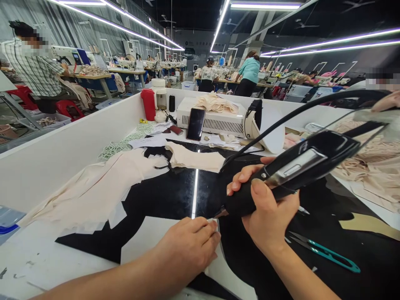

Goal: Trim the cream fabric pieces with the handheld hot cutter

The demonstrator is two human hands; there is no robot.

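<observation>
My right hand (pixel 270 212) is wrapped around a black corded handheld tool (pixel 300 166), which slants down to the left. The tool has a silver panel on its upper side, and its narrow metal tip meets the edge of a white flat piece (pixel 146 241) beside my left fingertips. My left hand (pixel 193 239) rests on that piece with its fingers curled and pressed together at the edge; what lies under the fingertips is hidden. Both hands are over a glossy black board (pixel 175 196). Teal thread snips (pixel 334 254) lie to the right of my right hand.
Cream fabric pieces lie at left (pixel 90 183) and beyond the hands (pixel 196 156). A phone (pixel 196 124) leans on a vented white box (pixel 215 114). More cream fabric (pixel 371 166) is heaped at right. The black cable (pixel 281 112) arches overhead. White walls (pixel 71 154) edge the table.
</observation>
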